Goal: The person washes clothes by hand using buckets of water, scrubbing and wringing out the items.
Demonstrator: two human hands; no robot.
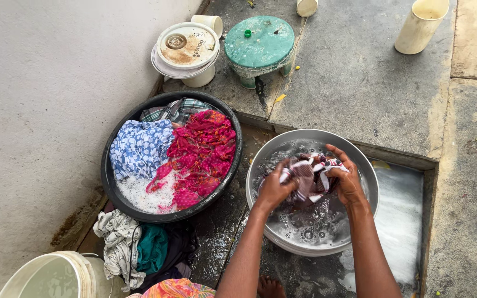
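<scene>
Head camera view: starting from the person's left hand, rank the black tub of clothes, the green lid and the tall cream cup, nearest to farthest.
From the left hand:
1. Black tub of clothes, just to its left.
2. Green lid, up on the ledge.
3. Tall cream cup, far top right corner.

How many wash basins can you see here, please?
2: a black basin of clothes at left, and a metal basin where both hands scrub a cloth.
</scene>
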